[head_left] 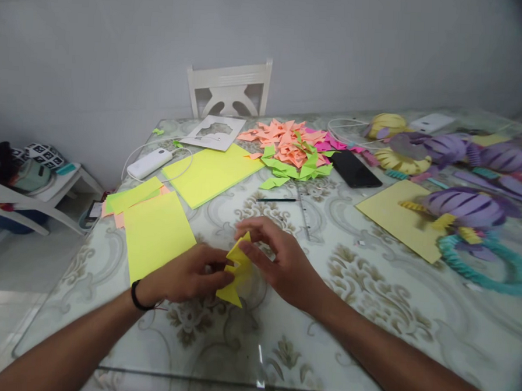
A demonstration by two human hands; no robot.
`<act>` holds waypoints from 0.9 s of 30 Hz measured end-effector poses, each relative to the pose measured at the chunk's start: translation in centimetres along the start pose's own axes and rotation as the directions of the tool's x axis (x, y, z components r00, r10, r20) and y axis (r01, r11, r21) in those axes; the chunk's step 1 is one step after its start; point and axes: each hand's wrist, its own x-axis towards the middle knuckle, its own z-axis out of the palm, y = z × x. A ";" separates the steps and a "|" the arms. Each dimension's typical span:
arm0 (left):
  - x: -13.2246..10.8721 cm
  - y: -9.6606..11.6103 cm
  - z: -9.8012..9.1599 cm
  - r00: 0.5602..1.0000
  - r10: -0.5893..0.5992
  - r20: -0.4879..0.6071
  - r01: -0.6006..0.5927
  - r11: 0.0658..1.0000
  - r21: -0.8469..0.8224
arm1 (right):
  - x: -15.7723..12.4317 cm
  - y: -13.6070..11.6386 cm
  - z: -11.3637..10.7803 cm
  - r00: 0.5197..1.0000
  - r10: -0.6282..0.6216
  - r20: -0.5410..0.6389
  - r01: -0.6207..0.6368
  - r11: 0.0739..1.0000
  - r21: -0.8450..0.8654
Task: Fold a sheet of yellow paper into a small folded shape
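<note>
One folded yellow paper piece [236,271] lies on the glass-topped patterned table [368,318], between both hands. Left hand [186,279] pinches its left edge; right hand [279,260] pinches its upper point with fingertips pressed together. Two yellow paper sheets [156,232] lie just beyond, and one black phone [354,168] farther off.

A folded paper piece [236,271] sits between both hands, paper sheets [157,234] left, phone [354,168] behind.
</note>
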 end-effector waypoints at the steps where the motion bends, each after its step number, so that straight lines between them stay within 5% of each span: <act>1: 0.1 -0.3 0.0 0.999 -0.009 -0.048 0.007 0.999 -0.039 | 0.0 0.1 0.0 0.999 0.006 -0.043 -0.005 1.000 0.020; 4: 0.3 -1.2 0.0 0.972 -0.047 -0.231 0.016 0.991 -0.133 | 0.1 0.2 0.1 0.996 0.045 -0.081 -0.042 0.999 0.033; 8: 0.4 -1.9 0.1 0.931 -0.056 -0.361 -0.014 0.982 -0.189 | 0.2 -0.1 0.3 0.996 0.063 0.056 -0.065 0.997 0.030; 15: 0.5 -1.4 0.1 0.932 -0.072 -0.356 0.003 0.982 -0.191 | 0.2 0.2 0.3 0.991 0.070 0.112 -0.080 0.993 0.084; 21: 0.8 -1.5 0.1 0.934 -0.086 -0.346 0.025 0.984 -0.177 | 0.1 0.0 0.2 0.999 -0.028 -0.019 0.026 0.998 -0.058; 27: 0.9 -1.3 0.1 0.944 -0.068 -0.324 0.025 0.991 -0.134 | 0.0 0.0 0.2 0.998 -0.063 -0.012 0.062 0.994 -0.091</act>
